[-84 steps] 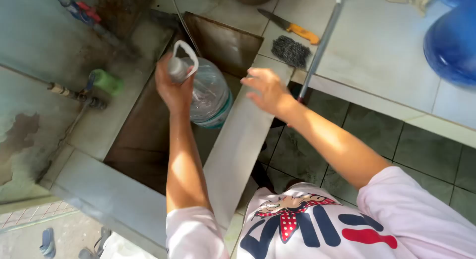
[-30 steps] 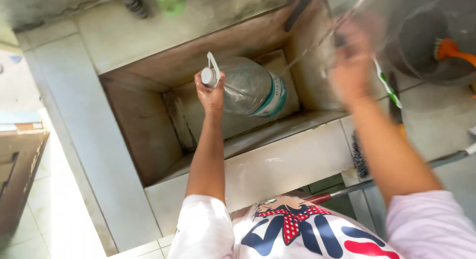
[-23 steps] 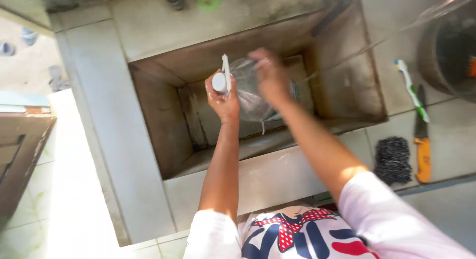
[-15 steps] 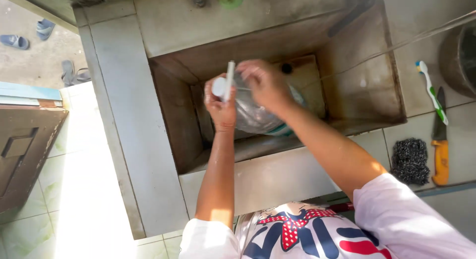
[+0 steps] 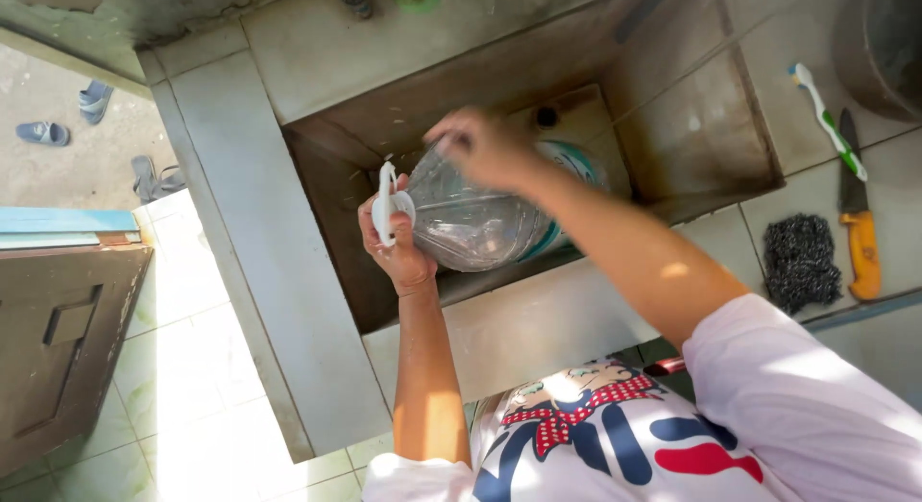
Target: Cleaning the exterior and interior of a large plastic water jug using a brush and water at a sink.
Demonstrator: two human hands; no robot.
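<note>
A large clear plastic water bottle with a teal label lies on its side inside a deep concrete sink. My left hand grips its neck, where a white cap and handle stick out. On top of the bottle's shoulder rests my right hand, fingers curled against the plastic. Both arms reach down from the bottom of the view into the sink.
On the tiled counter to the right lie a dark scouring pad, an orange-handled knife and a green and white toothbrush. A dark pot stands at top right. Sandals lie on the floor at left, by a wooden door.
My right hand came down from the counter at the right onto the bottle. The bottle stays in the sink with my left hand on its neck, and the view has shifted.
</note>
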